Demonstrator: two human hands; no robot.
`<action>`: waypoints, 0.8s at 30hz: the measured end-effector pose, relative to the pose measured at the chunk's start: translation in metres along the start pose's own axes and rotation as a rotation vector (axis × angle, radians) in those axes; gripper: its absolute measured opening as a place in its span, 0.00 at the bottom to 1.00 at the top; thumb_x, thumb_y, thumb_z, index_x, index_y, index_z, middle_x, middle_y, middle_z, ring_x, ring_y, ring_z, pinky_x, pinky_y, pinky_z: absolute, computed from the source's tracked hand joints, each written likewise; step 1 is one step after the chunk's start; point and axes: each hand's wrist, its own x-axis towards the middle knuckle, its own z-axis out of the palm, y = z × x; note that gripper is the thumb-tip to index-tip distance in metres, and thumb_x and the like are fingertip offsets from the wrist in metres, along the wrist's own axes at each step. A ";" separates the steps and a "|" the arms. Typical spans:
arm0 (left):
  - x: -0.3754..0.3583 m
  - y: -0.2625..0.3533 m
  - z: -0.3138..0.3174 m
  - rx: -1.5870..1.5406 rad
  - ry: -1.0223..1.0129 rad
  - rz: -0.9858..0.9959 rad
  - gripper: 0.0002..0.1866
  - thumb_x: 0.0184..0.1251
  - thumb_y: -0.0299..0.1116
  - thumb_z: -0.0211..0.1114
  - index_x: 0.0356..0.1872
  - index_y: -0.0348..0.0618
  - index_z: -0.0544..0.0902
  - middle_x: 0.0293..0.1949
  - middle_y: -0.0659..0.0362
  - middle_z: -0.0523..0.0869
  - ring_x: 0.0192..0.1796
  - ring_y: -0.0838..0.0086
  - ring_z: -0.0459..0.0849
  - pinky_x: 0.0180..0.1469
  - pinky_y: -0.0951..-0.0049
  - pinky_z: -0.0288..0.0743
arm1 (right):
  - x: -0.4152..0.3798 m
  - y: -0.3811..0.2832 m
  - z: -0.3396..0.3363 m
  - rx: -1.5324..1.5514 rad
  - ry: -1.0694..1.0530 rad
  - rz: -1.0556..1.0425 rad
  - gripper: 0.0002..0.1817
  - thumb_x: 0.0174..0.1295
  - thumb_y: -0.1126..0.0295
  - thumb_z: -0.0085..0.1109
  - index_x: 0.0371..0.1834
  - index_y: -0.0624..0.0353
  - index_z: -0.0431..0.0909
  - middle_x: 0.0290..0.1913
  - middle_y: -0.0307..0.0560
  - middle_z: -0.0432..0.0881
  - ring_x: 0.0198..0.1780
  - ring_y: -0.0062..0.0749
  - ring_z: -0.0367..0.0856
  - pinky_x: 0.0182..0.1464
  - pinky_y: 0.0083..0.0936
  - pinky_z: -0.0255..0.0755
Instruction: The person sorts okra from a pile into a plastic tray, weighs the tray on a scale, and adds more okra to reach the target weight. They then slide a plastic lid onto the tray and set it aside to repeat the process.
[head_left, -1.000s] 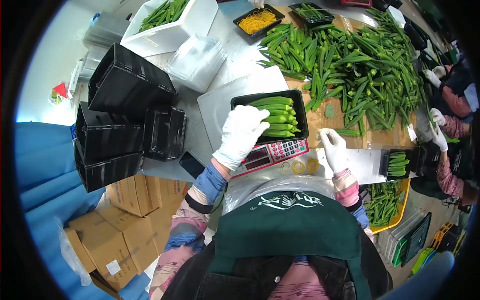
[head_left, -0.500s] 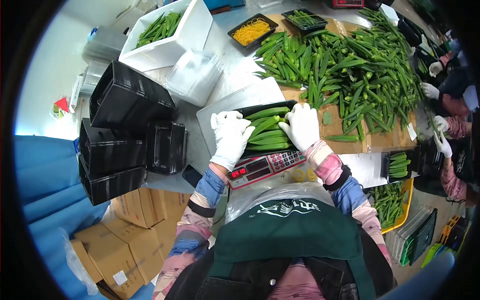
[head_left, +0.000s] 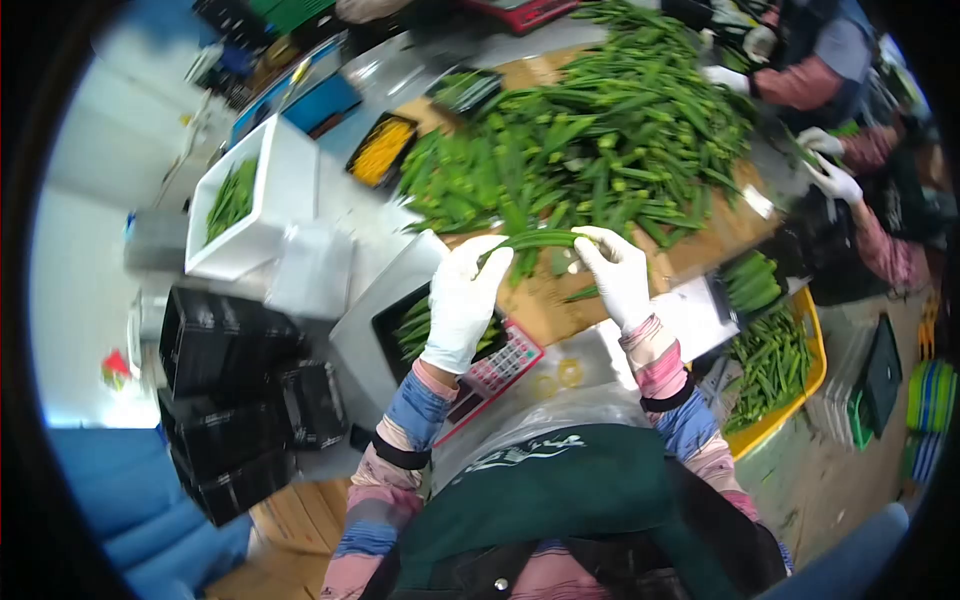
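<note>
In white gloves, my left hand and my right hand are raised over the near edge of the cardboard. Between them a green okra pod lies crosswise, perhaps with a second one along it; fingers and thumb of each hand pinch one end. Below and left of my left hand, a black tray with okra rests on the scale, partly hidden by that hand. The scale's keypad shows to its right. A large heap of okra spreads just beyond my hands.
Left are stacked black trays, clear plastic lids and a white foam box of okra. A tray of yellow bands stands behind. At right are a yellow crate and co-workers' gloved hands.
Both hands have left the tray on the scale and moved up and right, now holding okra between them. The camera view has turned right, so the table appears shifted left.
</note>
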 end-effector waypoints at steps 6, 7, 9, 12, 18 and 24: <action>0.043 0.023 0.163 -0.489 -0.156 -0.215 0.27 0.71 0.26 0.66 0.69 0.33 0.70 0.48 0.57 0.86 0.47 0.77 0.83 0.54 0.75 0.77 | -0.012 0.015 -0.107 0.145 0.507 -0.051 0.13 0.71 0.74 0.60 0.55 0.69 0.79 0.42 0.48 0.88 0.36 0.24 0.85 0.41 0.19 0.79; 0.037 0.035 0.190 -0.421 -0.065 -0.154 0.29 0.72 0.27 0.65 0.71 0.33 0.68 0.44 0.60 0.86 0.45 0.79 0.82 0.53 0.74 0.77 | -0.015 0.017 -0.123 0.160 0.577 -0.047 0.13 0.71 0.75 0.60 0.55 0.69 0.79 0.42 0.48 0.88 0.35 0.24 0.85 0.41 0.20 0.79; 0.026 0.036 0.230 -0.163 -0.146 0.083 0.28 0.71 0.25 0.64 0.71 0.38 0.70 0.41 0.62 0.85 0.42 0.76 0.82 0.52 0.72 0.78 | -0.022 0.025 -0.152 0.193 0.688 -0.028 0.12 0.71 0.75 0.60 0.54 0.69 0.79 0.41 0.49 0.88 0.34 0.24 0.84 0.39 0.20 0.79; 0.018 0.036 0.269 0.447 -0.324 0.617 0.33 0.61 0.22 0.66 0.71 0.50 0.75 0.36 0.58 0.84 0.38 0.63 0.80 0.46 0.63 0.75 | -0.033 0.034 -0.180 0.267 0.797 0.020 0.12 0.71 0.75 0.60 0.54 0.69 0.79 0.41 0.49 0.88 0.33 0.23 0.84 0.39 0.19 0.79; 0.015 0.040 0.300 0.716 -0.448 0.670 0.39 0.61 0.26 0.68 0.76 0.46 0.66 0.41 0.58 0.82 0.43 0.62 0.78 0.51 0.61 0.70 | -0.045 0.045 -0.210 0.292 0.859 0.040 0.11 0.71 0.76 0.59 0.54 0.69 0.80 0.41 0.48 0.88 0.32 0.21 0.83 0.38 0.17 0.78; 0.001 0.025 0.291 0.531 -0.401 0.693 0.29 0.57 0.25 0.72 0.63 0.46 0.78 0.37 0.59 0.82 0.43 0.62 0.80 0.53 0.61 0.73 | -0.047 0.065 -0.216 0.275 0.764 0.011 0.12 0.72 0.76 0.58 0.55 0.69 0.79 0.43 0.48 0.88 0.35 0.22 0.84 0.41 0.18 0.79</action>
